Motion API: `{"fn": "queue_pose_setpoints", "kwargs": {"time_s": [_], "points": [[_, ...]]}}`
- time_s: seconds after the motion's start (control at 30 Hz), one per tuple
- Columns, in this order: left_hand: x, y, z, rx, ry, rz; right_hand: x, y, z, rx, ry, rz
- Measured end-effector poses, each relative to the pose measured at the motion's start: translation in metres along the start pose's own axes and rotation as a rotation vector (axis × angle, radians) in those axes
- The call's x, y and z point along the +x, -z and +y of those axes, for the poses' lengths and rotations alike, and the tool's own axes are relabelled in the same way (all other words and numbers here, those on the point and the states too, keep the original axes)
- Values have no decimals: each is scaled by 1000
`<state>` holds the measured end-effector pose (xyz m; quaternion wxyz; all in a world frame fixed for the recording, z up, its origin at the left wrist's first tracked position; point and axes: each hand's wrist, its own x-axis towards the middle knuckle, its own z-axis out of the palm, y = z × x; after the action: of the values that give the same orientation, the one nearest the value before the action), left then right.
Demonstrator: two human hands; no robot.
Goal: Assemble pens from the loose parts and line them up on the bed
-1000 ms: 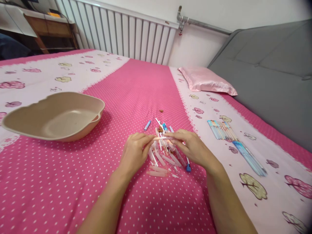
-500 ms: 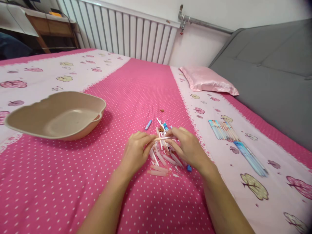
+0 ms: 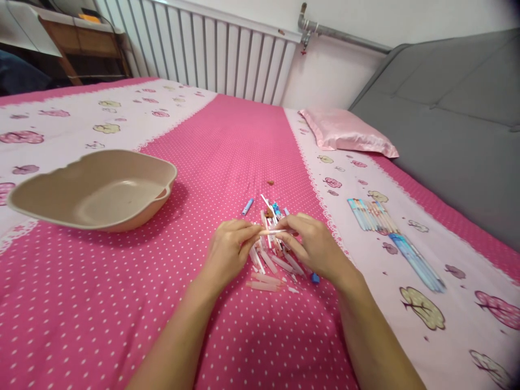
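My left hand (image 3: 231,245) pinches the peach-coloured left end of a slim pen (image 3: 271,232). At its other, whitish end, my right hand (image 3: 312,242) grips it between thumb and fingers. The pen lies roughly level, just above a loose pile of pen parts (image 3: 266,261): white sticks and translucent pinkish tubes. A blue pen cap (image 3: 247,206) lies beyond my left hand, and a small blue piece (image 3: 315,278) rests by my right wrist. My fingers hide part of the pile and both pen ends.
To the right lie a row of pens (image 3: 372,215) and a bundle of bluish pens (image 3: 418,264). A beige basin (image 3: 97,189) stands at the left on the dotted pink bedspread (image 3: 162,303). A pink pillow (image 3: 345,130) lies near the grey headboard (image 3: 447,103).
My hands stay at nearly the same spot. The two grips have drawn slightly closer along the pen, leaving less of it showing between them. The view has shifted a little.
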<state>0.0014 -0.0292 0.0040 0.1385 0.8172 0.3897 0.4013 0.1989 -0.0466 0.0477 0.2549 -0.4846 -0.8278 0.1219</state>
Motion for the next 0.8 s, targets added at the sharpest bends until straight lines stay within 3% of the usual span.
{"fn": "queue_pose_setpoints", "kwargs": {"time_s": [0.17, 0.47, 0.6, 0.7, 0.8], "points": [[0, 0, 2, 20, 26, -39, 0, 3, 1, 9, -21, -9], [0, -1, -3, 60, 188, -99, 0, 11, 7, -23, -47, 147], [0, 2, -5, 73, 223, -30, -4, 19, 20, 46, -238, 208], [1, 2, -4, 52, 224, 0, -4, 14, 30, -44, -495, 72], [1, 2, -3, 33, 228, 18, -1, 3, 35, -221, -626, -128]]}}
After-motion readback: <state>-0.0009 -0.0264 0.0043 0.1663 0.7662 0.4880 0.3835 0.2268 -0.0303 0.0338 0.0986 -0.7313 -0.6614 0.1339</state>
